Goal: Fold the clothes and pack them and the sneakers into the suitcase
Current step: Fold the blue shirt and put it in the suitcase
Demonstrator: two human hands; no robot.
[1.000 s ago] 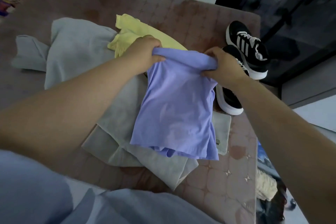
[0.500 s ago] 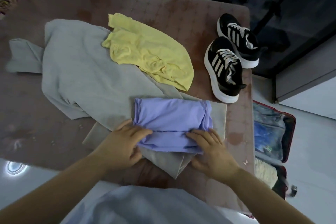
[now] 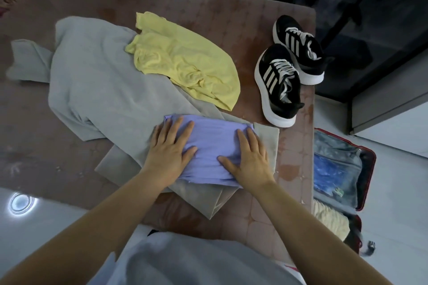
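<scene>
Head view. Item one: lilac top (image 3: 213, 143), a thin smooth knit folded to a flat oblong. It lies on the grey garment (image 3: 99, 81), near the front of the quilted cover (image 3: 231, 7). We record the left hand (image 3: 170, 152) flat on its left end and the right hand (image 3: 249, 159) flat on its right end. The fingers (image 3: 176, 127) of both are straight and slightly spread, pressing down and gripping nothing. Lilac cloth shows between the two thumbs and just beyond the fingertips.

Item two: the grey garment, soft and matte, spread in loose folds with one sleeve out to the left.

Item three: yellow top (image 3: 185, 62), light and crinkled, heaped over the grey garment's far edge.

Item four: sneakers (image 3: 279, 85), with black uppers, white stripes, white laces and thick white soles. They sit side by side at the cover's right edge, apart from the clothes.

Item five: suitcase (image 3: 370, 169), red-rimmed, open on the pale floor to the right. We cannot identify the blue and cream contents.
</scene>
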